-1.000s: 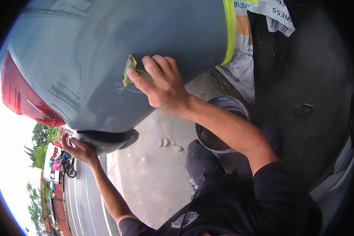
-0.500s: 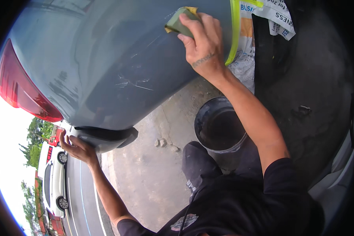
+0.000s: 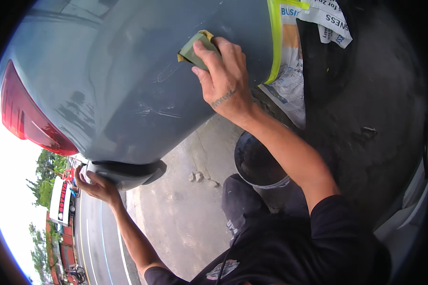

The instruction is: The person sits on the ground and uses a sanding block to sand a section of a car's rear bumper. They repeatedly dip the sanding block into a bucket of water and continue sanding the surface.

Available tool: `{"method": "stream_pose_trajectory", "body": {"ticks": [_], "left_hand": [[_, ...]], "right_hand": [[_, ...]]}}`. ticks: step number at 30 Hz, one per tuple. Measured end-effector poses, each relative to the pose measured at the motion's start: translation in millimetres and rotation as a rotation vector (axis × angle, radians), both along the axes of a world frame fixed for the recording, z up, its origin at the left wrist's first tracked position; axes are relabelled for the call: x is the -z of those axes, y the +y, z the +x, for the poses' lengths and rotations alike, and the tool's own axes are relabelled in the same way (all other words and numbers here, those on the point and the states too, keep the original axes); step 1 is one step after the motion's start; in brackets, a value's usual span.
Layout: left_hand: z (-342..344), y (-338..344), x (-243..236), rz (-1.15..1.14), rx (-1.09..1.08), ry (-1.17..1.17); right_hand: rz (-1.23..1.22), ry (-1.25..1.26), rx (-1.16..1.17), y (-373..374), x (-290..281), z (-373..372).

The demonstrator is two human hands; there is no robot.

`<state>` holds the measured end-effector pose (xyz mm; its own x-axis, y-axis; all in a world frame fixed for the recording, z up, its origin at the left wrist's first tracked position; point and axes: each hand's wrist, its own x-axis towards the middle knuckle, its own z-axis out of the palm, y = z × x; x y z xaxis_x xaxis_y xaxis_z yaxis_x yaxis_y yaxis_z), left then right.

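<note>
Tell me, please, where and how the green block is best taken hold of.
Probably by the raised body of the green block, coming from the side away from the car; the right-hand grip has it so. Its green back faces outward, its other face is toward the car, and yellow edges stick out at two corners, better left free.

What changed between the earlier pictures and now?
The right hand swept the green block up and rightward across the grey panel toward the yellow tape, then partway back down and left. Its grip on the block held, and the left hand stayed at the black bumper.
</note>
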<state>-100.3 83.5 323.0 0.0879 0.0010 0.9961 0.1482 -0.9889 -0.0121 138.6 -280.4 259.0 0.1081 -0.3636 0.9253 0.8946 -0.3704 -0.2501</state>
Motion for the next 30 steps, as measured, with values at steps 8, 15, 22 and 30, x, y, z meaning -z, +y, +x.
{"method": "stream_pose_trajectory", "body": {"ticks": [8,15,22,30], "left_hand": [[47.9,-209.0,116.5,-0.461,0.791,0.711],[104.6,-258.2,166.6,-1.066,1.044,0.779],[116.0,-257.4,196.2,-1.126,1.090,0.826],[124.0,-222.3,264.3,-1.384,0.906,0.761]], "right_hand": [[-0.181,0.178,-0.404,-40.4,84.0,-46.9],[-0.335,0.464,-0.777,-35.3,154.5,-70.7],[0.041,0.810,-1.092,-34.7,189.2,-60.8],[0.286,0.759,-1.026,-51.6,144.5,-27.2]]}}
